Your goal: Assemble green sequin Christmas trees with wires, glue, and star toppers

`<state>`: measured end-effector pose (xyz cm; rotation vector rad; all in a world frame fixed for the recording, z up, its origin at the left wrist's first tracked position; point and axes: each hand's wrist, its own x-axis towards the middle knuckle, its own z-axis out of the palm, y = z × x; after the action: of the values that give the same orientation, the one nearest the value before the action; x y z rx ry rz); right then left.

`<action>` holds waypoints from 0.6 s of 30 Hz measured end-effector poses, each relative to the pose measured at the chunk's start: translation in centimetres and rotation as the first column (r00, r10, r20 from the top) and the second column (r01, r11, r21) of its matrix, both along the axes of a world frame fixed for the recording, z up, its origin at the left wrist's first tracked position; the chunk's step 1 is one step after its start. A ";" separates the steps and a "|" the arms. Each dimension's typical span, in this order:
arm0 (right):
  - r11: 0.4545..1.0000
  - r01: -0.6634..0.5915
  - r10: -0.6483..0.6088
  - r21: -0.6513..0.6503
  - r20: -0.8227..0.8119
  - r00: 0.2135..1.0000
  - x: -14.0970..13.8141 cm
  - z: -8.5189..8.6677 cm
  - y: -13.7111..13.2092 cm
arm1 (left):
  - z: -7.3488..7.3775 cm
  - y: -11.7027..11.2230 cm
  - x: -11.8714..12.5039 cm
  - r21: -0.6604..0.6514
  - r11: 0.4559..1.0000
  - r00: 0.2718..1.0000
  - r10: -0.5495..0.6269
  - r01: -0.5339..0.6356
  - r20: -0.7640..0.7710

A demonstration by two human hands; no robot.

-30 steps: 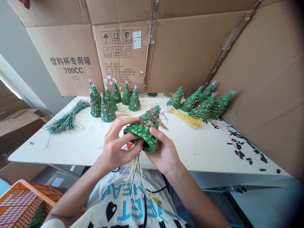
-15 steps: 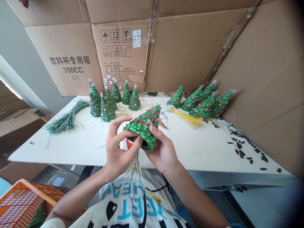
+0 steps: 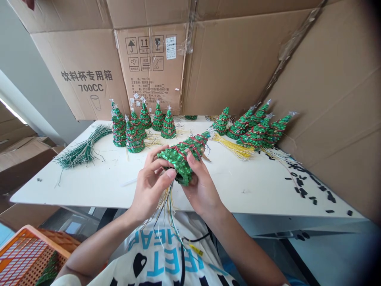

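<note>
- Left hand (image 3: 150, 184): fingers curled closed around the lower edge of the tree, thumb lying across its base; you have a firm hold.
- Right hand (image 3: 202, 186): fingers wrapped over the opposite side, gripping the same tree.
- Glitter tree (image 3: 181, 157): held in both hands above the bench (image 3: 235, 190), tip tilted away to the right. Lumpy green cone wound with red cord, dark hollow base. The rough coat may shed or chip if you squeeze too hard.
- Wire tail (image 3: 166, 202): thin yellow, white and dark wires hanging from the base toward your shirt (image 3: 166, 254). A snag could strain them where they leave the tree.
- Standing trees (image 3: 119, 127): upright cones on the bench, just beyond your hands; a careless elbow could topple them.
- Yellow wire bundle (image 3: 232, 146): loose strands lying near the tilted trees (image 3: 256, 133).
</note>
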<state>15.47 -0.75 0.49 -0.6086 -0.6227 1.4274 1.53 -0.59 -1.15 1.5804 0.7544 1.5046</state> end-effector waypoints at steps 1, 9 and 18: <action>1.000 0.010 -0.010 0.013 0.011 1.000 -0.1 0.0 0.0 | 0.1 0.0 0.1 -0.042 0.999 0.999 -0.028 0.029 0.024; 0.973 -0.119 0.083 0.195 0.183 0.980 0.9 -0.4 1.4 | 1.6 0.9 -1.1 -0.298 0.940 0.966 -0.092 0.164 0.242; 0.985 -0.119 -0.102 0.125 0.978 0.181 2.1 -3.6 4.1 | 3.7 2.4 -5.6 -0.249 0.968 0.951 0.114 -0.041 0.286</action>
<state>17.57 3.33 -3.10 -1.4268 -1.7989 0.7515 -4.03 1.81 2.51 1.1232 0.7966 1.5973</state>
